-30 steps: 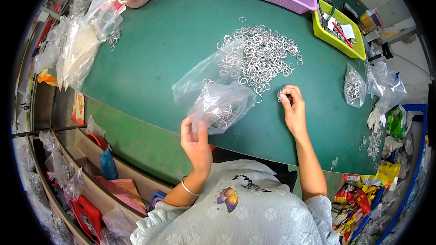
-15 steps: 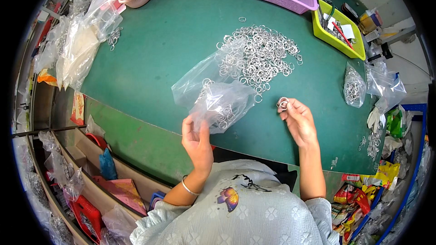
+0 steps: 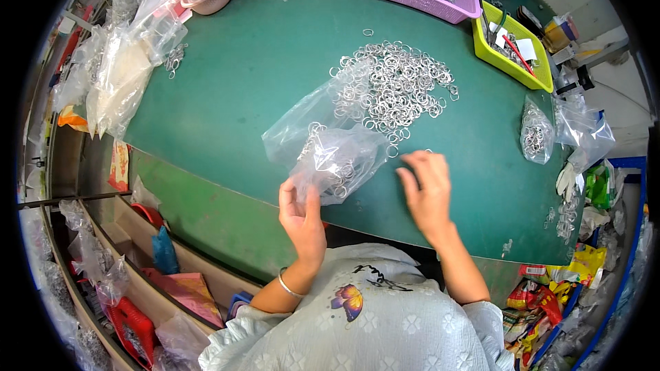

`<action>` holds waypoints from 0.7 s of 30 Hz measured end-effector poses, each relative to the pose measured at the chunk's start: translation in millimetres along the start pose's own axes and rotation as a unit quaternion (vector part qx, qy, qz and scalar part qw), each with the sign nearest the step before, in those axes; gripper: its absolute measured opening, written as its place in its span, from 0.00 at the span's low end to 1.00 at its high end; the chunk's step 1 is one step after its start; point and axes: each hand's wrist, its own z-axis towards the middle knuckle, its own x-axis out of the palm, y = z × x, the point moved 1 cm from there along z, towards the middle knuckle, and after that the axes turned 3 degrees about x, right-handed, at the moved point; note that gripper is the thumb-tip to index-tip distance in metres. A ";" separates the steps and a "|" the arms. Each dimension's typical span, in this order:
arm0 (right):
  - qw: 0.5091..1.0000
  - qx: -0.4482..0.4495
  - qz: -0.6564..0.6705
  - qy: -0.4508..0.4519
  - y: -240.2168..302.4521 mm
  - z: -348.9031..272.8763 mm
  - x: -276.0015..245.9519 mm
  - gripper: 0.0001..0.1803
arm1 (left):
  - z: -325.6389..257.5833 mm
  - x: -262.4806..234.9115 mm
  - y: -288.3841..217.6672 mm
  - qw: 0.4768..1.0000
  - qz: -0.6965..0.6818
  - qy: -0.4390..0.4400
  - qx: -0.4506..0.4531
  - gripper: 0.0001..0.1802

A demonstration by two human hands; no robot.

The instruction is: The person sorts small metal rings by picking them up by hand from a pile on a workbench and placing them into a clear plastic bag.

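Observation:
My left hand (image 3: pixel 302 223) grips the near edge of a clear plastic bag (image 3: pixel 289 124), which lies on the green tabletop with some metal rings inside. The bag's far end overlaps a loose heap of silvery metal rings (image 3: pixel 405 86). Right of the bag, my right hand (image 3: pixel 430 189) is over the table, palm down, thumb spread away from the fingers. Just beyond its fingertips the edge of a single ring (image 3: pixel 429 150) shows; the hand hides the rest. One stray ring (image 3: pixel 368 32) lies past the heap.
A purple basket (image 3: pixel 419 3) of rings and a yellow-green basket (image 3: pixel 515 62) with tools stand at the far right. A small bag of rings (image 3: pixel 535 134) lies near the right edge. Plastic bags (image 3: pixel 124 75) pile up at the left. Compartments (image 3: pixel 124 233) run along the lower left.
My right hand held a ring up between thumb and fingers; now the ring is released beyond the fingertips, and the hand has turned palm down and moved left. The left hand has barely moved.

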 end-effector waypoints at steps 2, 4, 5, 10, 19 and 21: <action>0.994 0.053 -0.099 0.003 -13.1 1.7 -16.8 0.18 | 0.0 -1.3 1.5 1.000 0.002 0.006 0.002 0.13; 0.981 0.065 -0.180 0.030 -26.3 0.4 -18.7 0.18 | -0.8 -0.6 2.1 1.000 0.017 0.005 0.001 0.13; 0.982 0.060 -0.177 0.038 -31.9 -2.7 -16.1 0.18 | -0.1 0.1 2.0 1.000 0.024 0.007 0.002 0.13; 0.990 0.018 -0.139 0.026 -39.0 -6.0 -11.0 0.13 | 1.3 1.7 -1.7 0.999 0.031 0.011 0.003 0.13; 0.980 0.089 0.173 -0.032 5.5 -1.8 -12.7 0.06 | 1.0 -1.1 -1.9 1.000 0.027 0.011 0.003 0.13; 0.985 -0.060 0.159 -0.037 30.9 1.8 -0.9 0.08 | 0.0 1.0 -2.3 1.000 0.021 0.012 0.002 0.13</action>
